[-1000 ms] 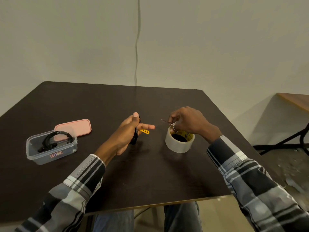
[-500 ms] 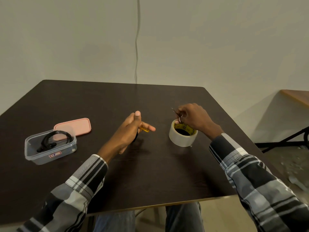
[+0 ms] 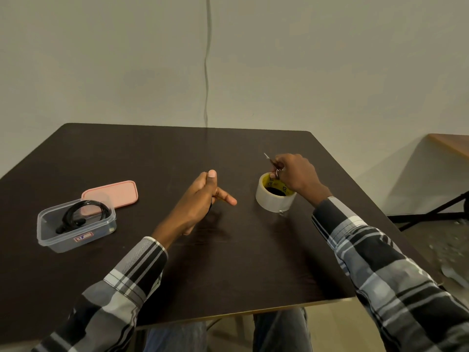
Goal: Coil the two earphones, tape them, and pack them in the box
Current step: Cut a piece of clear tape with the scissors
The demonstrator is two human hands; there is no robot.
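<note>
My left hand point(image 3: 198, 203) is closed around a coiled black earphone point(image 3: 210, 207) at the table's middle, index finger pointing right. Only a dark sliver of that earphone shows under the fingers. My right hand point(image 3: 298, 175) grips small metal scissors point(image 3: 271, 162), blades pointing up and away, right above the roll of clear tape point(image 3: 275, 200). At the left stands the clear plastic box point(image 3: 54, 241), open, with another coiled black earphone point(image 3: 83, 212) lying inside.
The box's pink lid point(image 3: 115, 193) lies flat just behind the box. The dark table point(image 3: 228, 262) ends close to my lap at the front. A second table point(image 3: 454, 143) and black stand legs point(image 3: 436, 212) are off to the right.
My right hand has drawn back to the right with the scissors and now sits over the tape roll. The yellow piece seen at my left fingers is now hidden.
</note>
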